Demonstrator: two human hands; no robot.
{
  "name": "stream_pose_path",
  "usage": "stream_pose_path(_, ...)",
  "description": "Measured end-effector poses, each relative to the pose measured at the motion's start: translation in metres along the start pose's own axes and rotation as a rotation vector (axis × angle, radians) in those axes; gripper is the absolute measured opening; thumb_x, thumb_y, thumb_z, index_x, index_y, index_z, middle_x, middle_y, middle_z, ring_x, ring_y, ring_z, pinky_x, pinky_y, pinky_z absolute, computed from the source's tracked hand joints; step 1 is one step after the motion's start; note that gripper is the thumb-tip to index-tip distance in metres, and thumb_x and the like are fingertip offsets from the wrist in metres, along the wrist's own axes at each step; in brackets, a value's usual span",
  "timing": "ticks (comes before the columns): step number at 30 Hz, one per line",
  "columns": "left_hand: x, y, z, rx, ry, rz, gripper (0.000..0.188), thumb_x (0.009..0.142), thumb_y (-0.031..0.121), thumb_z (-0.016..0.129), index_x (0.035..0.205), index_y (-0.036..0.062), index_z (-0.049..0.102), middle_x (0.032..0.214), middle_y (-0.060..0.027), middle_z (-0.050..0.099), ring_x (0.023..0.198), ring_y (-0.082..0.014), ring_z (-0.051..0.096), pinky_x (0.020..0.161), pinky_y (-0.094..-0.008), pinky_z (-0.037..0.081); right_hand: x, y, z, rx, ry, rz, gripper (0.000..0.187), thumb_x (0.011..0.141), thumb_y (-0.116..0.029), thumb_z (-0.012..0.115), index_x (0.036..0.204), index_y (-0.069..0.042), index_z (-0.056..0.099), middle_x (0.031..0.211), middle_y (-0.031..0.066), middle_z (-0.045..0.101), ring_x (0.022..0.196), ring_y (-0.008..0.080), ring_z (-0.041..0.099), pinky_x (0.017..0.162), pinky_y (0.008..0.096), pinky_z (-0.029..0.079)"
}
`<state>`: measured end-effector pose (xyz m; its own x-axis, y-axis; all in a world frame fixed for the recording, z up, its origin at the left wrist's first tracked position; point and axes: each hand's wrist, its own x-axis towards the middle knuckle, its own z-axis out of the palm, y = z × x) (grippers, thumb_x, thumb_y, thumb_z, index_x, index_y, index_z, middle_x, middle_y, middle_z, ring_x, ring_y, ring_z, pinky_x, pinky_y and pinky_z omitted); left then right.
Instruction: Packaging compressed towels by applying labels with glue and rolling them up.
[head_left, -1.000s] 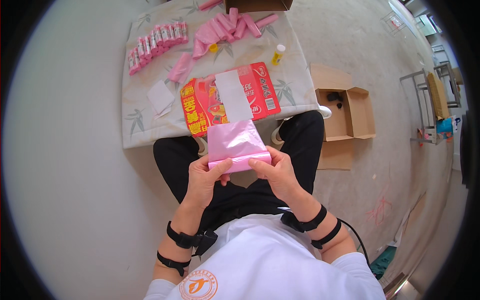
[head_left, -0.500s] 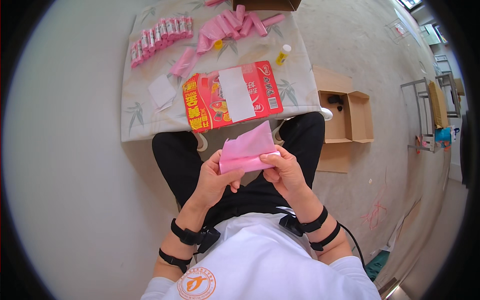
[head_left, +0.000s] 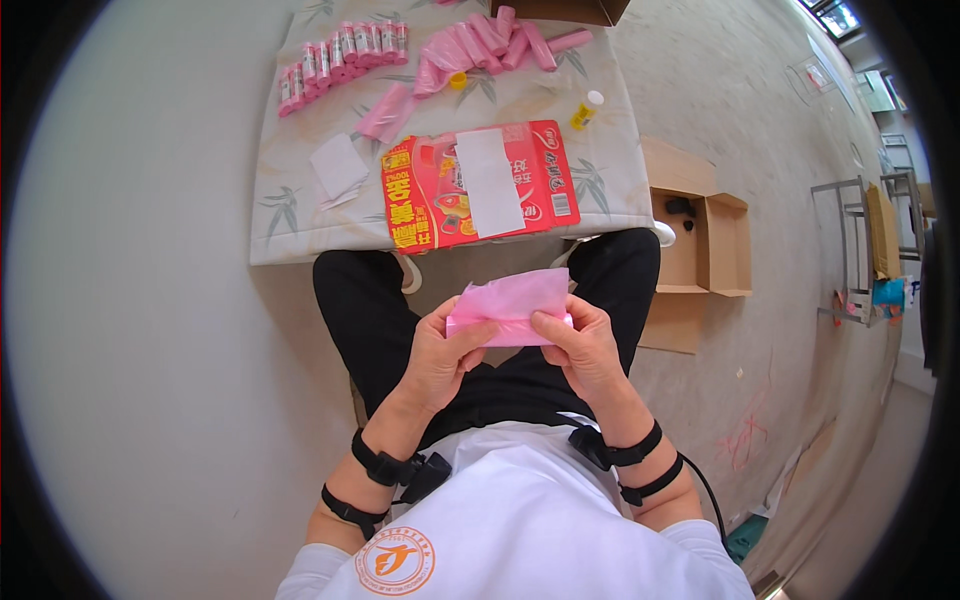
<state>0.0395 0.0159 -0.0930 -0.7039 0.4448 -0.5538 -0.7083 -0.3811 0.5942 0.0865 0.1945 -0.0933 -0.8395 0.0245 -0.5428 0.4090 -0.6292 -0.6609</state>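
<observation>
A pink plastic bag roll (head_left: 512, 331) is held level above my lap, with a loose flap of thin film standing up from its far side. My left hand (head_left: 440, 350) grips the roll's left end, thumb lying along the near face. At the other end my right hand (head_left: 583, 345) pinches it, thumb pressed on top; the fingers underneath are mostly hidden. Beyond my knees, a flattened red and yellow carton (head_left: 430, 190) lies at the table's near edge, with a white paper strip (head_left: 490, 182) across it.
On the patterned tablecloth (head_left: 285, 235) are white paper slips (head_left: 338, 168), labelled pink rolls (head_left: 345, 50), loose pink rolls (head_left: 480, 45), a yellow cap (head_left: 458, 80) and a glue bottle (head_left: 586, 110). An open cardboard box (head_left: 725, 245) sits on the floor at right.
The roll has become more level, and its flap is lower and spread wider. My right thumb has shifted inward along the roll. The whole view has shifted slightly.
</observation>
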Motion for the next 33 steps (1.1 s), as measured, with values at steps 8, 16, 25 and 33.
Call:
stream_pose_path(8,0.007,0.003,-0.043,-0.165,-0.012,0.372,0.007,0.09,0.012,0.062,0.095,0.0126,0.057,0.092,0.0001,0.056,0.052,-0.0054,0.039,0.048,-0.0192,0.032,0.0,-0.007,-0.011,0.106,0.108,0.052,0.012,0.085,-0.01,0.068,0.094,-0.003,0.063,0.075,-0.0016,0.056,0.048,0.0006,0.035,0.041,0.0173,0.025)
stream_pose_path(16,-0.001,0.02,-0.009,0.461,-0.273,0.01,0.042,0.082,0.014,0.073,0.119,0.0001,0.057,0.106,-0.0061,0.064,0.098,-0.0144,0.061,0.089,-0.0287,0.047,0.0,-0.009,0.001,0.067,0.05,0.05,0.016,0.084,-0.012,0.07,0.094,-0.002,0.062,0.073,-0.0007,0.056,0.047,0.0011,0.035,0.041,0.0174,0.024)
stream_pose_path(25,-0.003,-0.001,0.002,0.218,-0.011,0.224,0.018,0.081,0.005,0.071,0.097,0.0024,0.063,0.073,-0.0014,0.062,0.051,-0.0044,0.052,0.043,-0.0194,0.04,-0.003,-0.004,0.001,0.097,-0.049,0.015,0.01,0.087,-0.011,0.067,0.091,-0.003,0.063,0.075,-0.0012,0.055,0.047,0.0037,0.039,0.04,0.0186,0.026)
stream_pose_path(33,-0.007,-0.001,0.002,0.012,0.015,0.151,0.016,0.082,0.005,0.066,0.096,0.0043,0.06,0.073,0.0,0.057,0.045,-0.0025,0.042,0.038,-0.0171,0.032,-0.004,0.002,-0.003,0.002,-0.062,-0.212,0.014,0.09,-0.008,0.061,0.092,0.003,0.069,0.089,0.0003,0.055,0.083,0.0058,0.05,0.074,0.0208,0.038)
